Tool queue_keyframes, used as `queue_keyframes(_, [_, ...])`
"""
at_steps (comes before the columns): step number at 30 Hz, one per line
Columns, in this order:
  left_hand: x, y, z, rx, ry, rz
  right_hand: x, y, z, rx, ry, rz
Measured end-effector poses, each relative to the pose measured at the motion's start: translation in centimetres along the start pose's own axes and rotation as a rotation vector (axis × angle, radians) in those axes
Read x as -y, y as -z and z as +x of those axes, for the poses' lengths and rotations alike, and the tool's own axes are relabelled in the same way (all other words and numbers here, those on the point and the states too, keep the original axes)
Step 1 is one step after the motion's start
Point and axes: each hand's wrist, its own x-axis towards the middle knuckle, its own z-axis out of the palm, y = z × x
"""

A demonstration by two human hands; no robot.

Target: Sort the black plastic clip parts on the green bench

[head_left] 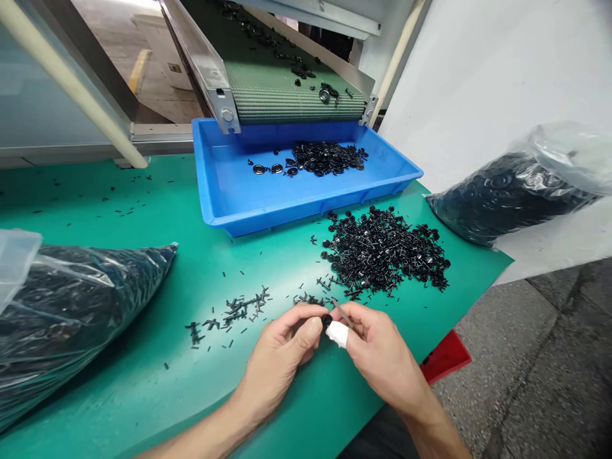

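A small round black part is pinched between the thumb and fingers of my left hand. My right hand, its thumb wrapped in white tape, grips a thin metal blade whose tip points up and left beside the part. Just beyond my hands lies a large pile of small black parts on the green table. Scattered black sprue bits lie to the left of my hands.
A blue tray holding black parts sits under the end of a green conveyor belt. Filled plastic bags lie at the left and right. A red container shows below the table's right edge.
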Motion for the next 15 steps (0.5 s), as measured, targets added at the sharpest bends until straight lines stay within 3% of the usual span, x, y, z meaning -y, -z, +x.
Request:
queue_keyframes(3, [-0.19, 0.01, 0.0, -0.011, 0.013, 0.053, 0.63, 0.26, -0.33, -0.03, 0.061, -0.166])
queue_keyframes(9, [-0.35, -0.04, 0.3, 0.026, 0.039, 0.04, 0.4, 0.23, -0.21, -0.073, -0.003, -0.066])
queue_keyframes(15, [-0.66, 0.06, 0.52, 0.077, 0.071, 0.048, 0.73, 0.54, 0.04, -0.112, 0.263, -0.233])
